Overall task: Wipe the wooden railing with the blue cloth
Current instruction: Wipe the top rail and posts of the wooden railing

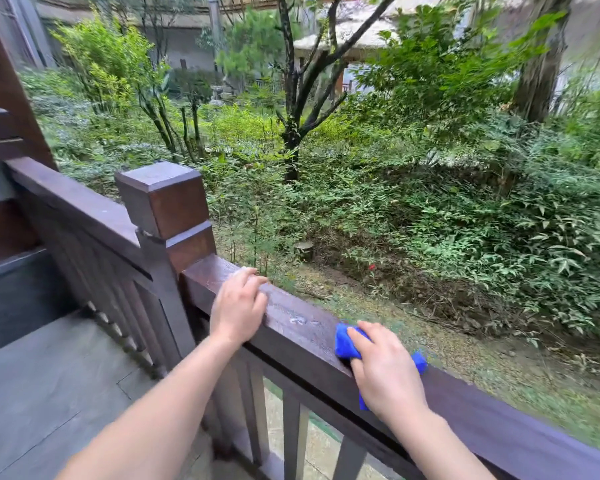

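So the right hand [387, 367] is flat on top of the blue cloth [347, 344], pressing it onto the top of the wooden railing [302, 323], fingers spread over the wad. The left hand [238, 306] holds nothing, just rests loosely curled on the rail nearer the corner post [165, 202] on the left. The cloth looks soft and light, bunches up easily, so palm pressure over the middle beats pinching an edge. The rail looks stiff and a bit wet between the hands, probably slick. Garden plants [430, 202] lie beyond on the far side.
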`<state>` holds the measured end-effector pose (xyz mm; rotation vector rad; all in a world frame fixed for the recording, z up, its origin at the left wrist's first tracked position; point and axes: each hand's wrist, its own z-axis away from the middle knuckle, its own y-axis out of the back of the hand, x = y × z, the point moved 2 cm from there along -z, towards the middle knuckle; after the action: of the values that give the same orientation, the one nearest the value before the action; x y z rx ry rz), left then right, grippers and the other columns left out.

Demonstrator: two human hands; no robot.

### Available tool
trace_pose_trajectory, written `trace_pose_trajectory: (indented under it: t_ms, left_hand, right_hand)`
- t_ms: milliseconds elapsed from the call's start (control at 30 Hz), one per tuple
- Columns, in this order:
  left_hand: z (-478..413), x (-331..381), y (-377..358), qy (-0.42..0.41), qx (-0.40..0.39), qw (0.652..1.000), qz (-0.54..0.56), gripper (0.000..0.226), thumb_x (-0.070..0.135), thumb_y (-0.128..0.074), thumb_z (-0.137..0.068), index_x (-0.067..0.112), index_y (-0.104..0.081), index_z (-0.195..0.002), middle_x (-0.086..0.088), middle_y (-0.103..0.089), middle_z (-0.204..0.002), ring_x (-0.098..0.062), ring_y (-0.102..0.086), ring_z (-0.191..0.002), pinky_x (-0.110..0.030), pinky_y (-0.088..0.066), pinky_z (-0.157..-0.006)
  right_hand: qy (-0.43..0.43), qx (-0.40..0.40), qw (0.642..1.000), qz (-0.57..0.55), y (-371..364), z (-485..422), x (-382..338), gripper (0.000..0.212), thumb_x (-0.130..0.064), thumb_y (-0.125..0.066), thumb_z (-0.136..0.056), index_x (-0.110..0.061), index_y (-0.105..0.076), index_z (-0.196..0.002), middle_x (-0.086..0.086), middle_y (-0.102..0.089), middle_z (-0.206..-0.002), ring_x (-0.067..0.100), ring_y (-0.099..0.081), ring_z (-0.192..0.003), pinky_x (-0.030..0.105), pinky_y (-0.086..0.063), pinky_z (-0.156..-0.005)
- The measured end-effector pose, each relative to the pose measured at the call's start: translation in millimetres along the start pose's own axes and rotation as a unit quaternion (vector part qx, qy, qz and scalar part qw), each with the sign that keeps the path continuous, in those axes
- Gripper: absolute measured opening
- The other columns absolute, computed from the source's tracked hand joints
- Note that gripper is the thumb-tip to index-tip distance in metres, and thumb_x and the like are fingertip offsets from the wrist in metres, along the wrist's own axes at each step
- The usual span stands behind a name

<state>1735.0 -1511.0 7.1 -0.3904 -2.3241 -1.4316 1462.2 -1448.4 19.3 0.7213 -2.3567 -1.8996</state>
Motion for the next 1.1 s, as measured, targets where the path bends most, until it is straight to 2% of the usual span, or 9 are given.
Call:
trace_pose_trajectory:
  t_ms: [100,167,300,467,667,767,867,1033,1100]
  left_hand:
    - [-10.0,-17.4,-8.6,0.013,-0.005,1.0,0.003,0.039,0.028,-0.039,-0.091,0.018,-0.068,-0.115,0.003,-0.061,-0.128,-0.023,-0.055,-0.119,-0.041,-0.042,-0.102]
    - [-6.3,-18.6,-11.1,0.01,0.011,1.0,0.001,0.042,0.031,-0.035,-0.086,0.02,-0.068,-0.11,0.007,-0.063,-0.119,-0.023,-0.057,-0.108,-0.04,-0.042,-0.094]
    - [-6.4,-16.3,-8.6,0.012,0.019,1.0,-0.004,0.039,0.027,-0.037,-0.085,0.02,-0.067,-0.108,0.007,-0.063,-0.118,-0.023,-0.057,-0.105,-0.039,-0.042,-0.092]
    - [-4.8,-18.8,-10.7,0.011,0.019,1.0,-0.005,0.037,0.028,-0.038,-0.085,0.02,-0.067,-0.106,0.007,-0.063,-0.115,-0.022,-0.056,-0.104,-0.039,-0.042,-0.091]
    - [-7.4,-17.4,-8.9,0.002,0.011,1.0,-0.017,0.036,0.028,-0.038,-0.085,0.019,-0.066,-0.105,0.006,-0.062,-0.113,-0.022,-0.055,-0.103,-0.04,-0.044,-0.092]
    - [-6.9,-17.7,-10.1,-0.007,0.017,1.0,-0.013,0.042,0.03,-0.033,-0.083,0.018,-0.067,-0.104,0.004,-0.063,-0.111,-0.024,-0.056,-0.102,-0.04,-0.045,-0.092]
    - [-6.9,-19.7,-12.8,-0.005,0.023,1.0,-0.004,0.045,0.031,-0.031,-0.08,0.019,-0.067,-0.105,0.004,-0.063,-0.111,-0.024,-0.057,-0.102,-0.039,-0.044,-0.092]
    - [-6.8,-20.0,-14.7,-0.011,0.037,0.999,-0.003,0.043,0.03,-0.033,-0.08,0.017,-0.068,-0.101,-0.001,-0.064,-0.108,-0.027,-0.058,-0.1,-0.041,-0.045,-0.09]
    - [-7.3,-20.8,-15.5,-0.019,0.039,0.999,-0.003,0.042,0.029,-0.034,-0.079,0.016,-0.068,-0.099,-0.003,-0.065,-0.106,-0.03,-0.059,-0.097,-0.042,-0.046,-0.087]
  right_hand:
    - [0.054,0.003,0.999,-0.004,-11.3,20.0,2.2,0.054,-0.015,-0.072,-0.068,-0.018,-0.063,-0.121,0.003,-0.062,-0.129,0.026,-0.056,-0.12,0.041,-0.043,-0.103]
    - [0.035,0.024,0.999,0.001,-8.8,6.9,3.8,0.048,-0.015,-0.067,-0.073,-0.019,-0.063,-0.121,0.001,-0.061,-0.13,0.024,-0.054,-0.121,0.035,-0.041,-0.105]
    - [-0.021,0.021,0.999,-0.016,-12.0,-32.0,-25.6,0.039,-0.02,-0.052,-0.087,-0.02,-0.056,-0.125,0.0,-0.049,-0.141,0.023,-0.041,-0.128,0.029,-0.029,-0.109]
    - [0.075,-0.001,0.997,-0.009,-20.3,6.1,-29.8,0.051,-0.017,-0.068,-0.07,-0.018,-0.062,-0.121,0.002,-0.061,-0.13,0.025,-0.054,-0.122,0.038,-0.041,-0.105]
    - [-0.026,0.032,0.999,-0.027,-23.4,-56.8,-53.5,0.036,-0.022,-0.048,-0.088,-0.018,-0.057,-0.123,0.001,-0.052,-0.137,0.024,-0.043,-0.125,0.03,-0.031,-0.107]
    - [0.034,0.013,0.999,-0.017,-28.1,-41.9,-59.2,0.042,-0.019,-0.052,-0.081,-0.016,-0.059,-0.122,0.004,-0.054,-0.136,0.024,-0.047,-0.126,0.032,-0.035,-0.109]
    - [0.071,0.027,0.997,-0.019,-26.8,-7.6,-52.1,0.05,-0.018,-0.057,-0.069,-0.018,-0.062,-0.119,0.001,-0.062,-0.127,0.022,-0.056,-0.119,0.037,-0.047,-0.1]
    - [-0.056,0.043,0.997,-0.023,-32.6,-64.3,-76.0,0.043,-0.019,-0.051,-0.084,-0.017,-0.058,-0.126,0.003,-0.052,-0.139,0.025,-0.043,-0.128,0.032,-0.033,-0.108]
    - [-0.048,0.032,0.998,-0.012,-40.8,-76.3,-94.4,0.043,-0.02,-0.049,-0.084,-0.018,-0.056,-0.126,0.004,-0.05,-0.14,0.026,-0.04,-0.13,0.034,-0.03,-0.11]
